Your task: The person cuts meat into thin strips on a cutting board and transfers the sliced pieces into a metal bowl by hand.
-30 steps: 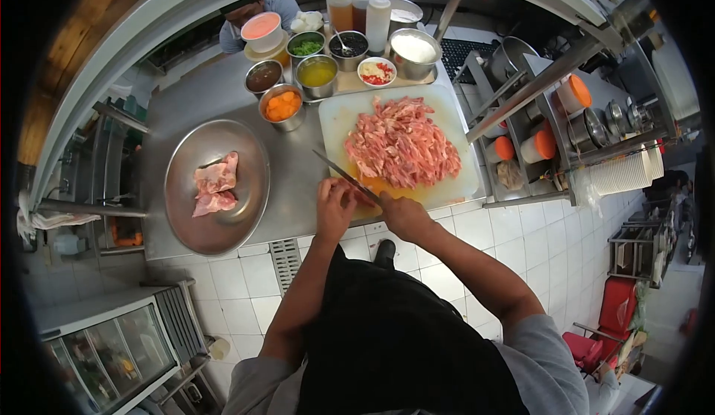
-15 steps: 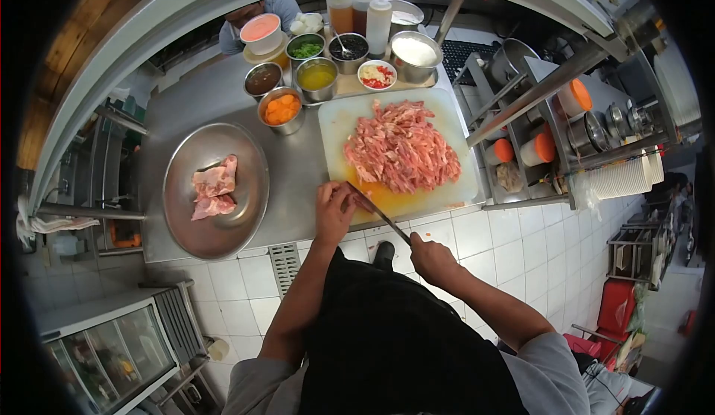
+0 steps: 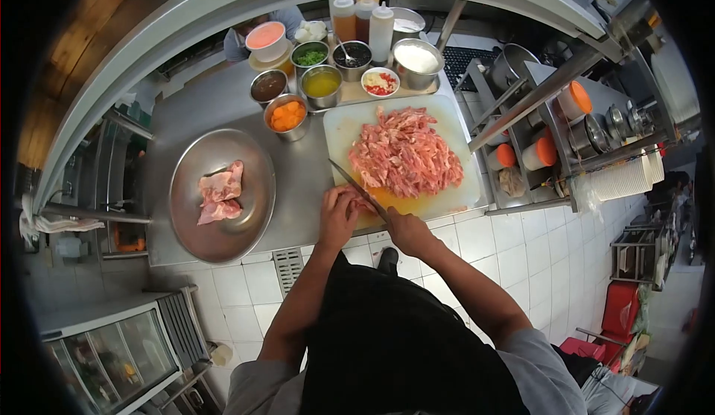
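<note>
A kitchen knife is gripped by its handle in my right hand, its blade slanting up and left past my left fingertips. My left hand, fingers curled, presses on a small piece of raw meat at the lower left of the white cutting board; the fingers hide part of it. Beyond the knife, a large heap of raw meat strips covers much of the board. To the left, larger pieces of raw meat lie in an oval metal dish.
Metal containers of orange chunks, yellow liquid and white powder stand behind the board, with squeeze bottles farther back. A steel post rises at the right. Another person's sleeve shows across the table.
My right hand has pushed the knife forward and left, so its blade now reaches beyond my left fingers. My left hand stays on the meat. The whole view has shifted slightly.
</note>
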`<state>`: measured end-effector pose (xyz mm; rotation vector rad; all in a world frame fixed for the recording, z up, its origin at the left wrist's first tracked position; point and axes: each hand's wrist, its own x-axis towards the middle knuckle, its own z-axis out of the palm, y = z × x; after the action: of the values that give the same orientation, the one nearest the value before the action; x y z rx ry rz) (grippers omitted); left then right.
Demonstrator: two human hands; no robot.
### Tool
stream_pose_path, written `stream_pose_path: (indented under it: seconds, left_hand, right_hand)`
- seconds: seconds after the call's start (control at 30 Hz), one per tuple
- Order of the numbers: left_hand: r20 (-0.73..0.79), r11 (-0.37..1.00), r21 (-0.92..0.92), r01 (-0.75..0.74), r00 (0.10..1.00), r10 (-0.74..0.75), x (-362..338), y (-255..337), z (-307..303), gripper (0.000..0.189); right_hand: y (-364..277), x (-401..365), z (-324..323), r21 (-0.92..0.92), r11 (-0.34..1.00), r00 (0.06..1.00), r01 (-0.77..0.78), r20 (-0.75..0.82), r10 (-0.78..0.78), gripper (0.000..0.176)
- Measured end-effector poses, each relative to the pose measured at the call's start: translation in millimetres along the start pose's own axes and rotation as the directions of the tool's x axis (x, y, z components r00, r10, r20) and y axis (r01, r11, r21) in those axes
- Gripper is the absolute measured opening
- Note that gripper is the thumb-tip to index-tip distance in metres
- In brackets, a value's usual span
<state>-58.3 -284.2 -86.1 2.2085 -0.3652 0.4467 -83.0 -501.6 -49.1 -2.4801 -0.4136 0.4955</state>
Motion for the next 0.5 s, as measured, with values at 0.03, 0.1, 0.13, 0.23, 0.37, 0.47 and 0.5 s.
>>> stream_pose_path:
  seconds: [0.03, 0.1, 0.13, 0.23, 0.37, 0.47, 0.5]
  left_hand:
    - [-0.003, 1.000, 0.008, 0.010, 1.000, -0.010, -0.7, -0.1, -1.5, 0.021]
    - [0.002, 1.000, 0.018, -0.007, 1.000, 0.007, -0.5, 0.3, -1.1, 0.025]
    - [0.002, 1.000, 0.015, -0.005, 1.000, 0.005, -1.5, 0.3, 0.0, 0.025]
    - [-0.024, 0.999, 0.045, -0.021, 0.999, 0.022, 4.6, -2.1, 1.3, 0.025]
    - [-0.044, 1.000, 0.027, -0.004, 0.999, 0.005, 2.8, -3.0, 5.0, 0.019]
    - [-0.043, 0.999, 0.017, -0.037, 0.998, 0.038, 2.1, 0.3, 6.6, 0.018]
    - [-0.050, 0.997, 0.036, -0.062, 0.997, 0.064, 3.0, 0.4, 5.3, 0.017]
  right_hand:
    - [-3.1, -2.4, -1.1, -0.018, 0.999, 0.999, -0.030, -0.012, 0.030, 0.024]
    - [-8.9, -14.9, -8.5, -0.033, 0.998, 0.998, -0.059, -0.015, 0.059, 0.025]
    - [-10.1, -24.9, -20.1, -0.082, 0.992, 0.995, -0.091, 0.036, 0.095, 0.025]
    - [8.0, -57.3, -24.4, -0.181, 0.974, 0.984, -0.133, 0.089, 0.151, 0.024]
    - [34.5, -89.0, -20.6, -0.199, 0.958, 0.964, -0.205, 0.130, 0.233, 0.024]
    - [51.7, -69.8, -25.8, -0.192, 0.971, 0.990, -0.140, -0.054, 0.132, 0.024]
    - [46.0, -62.0, -32.4, -0.157, 0.983, 0.993, -0.099, -0.073, 0.089, 0.022]
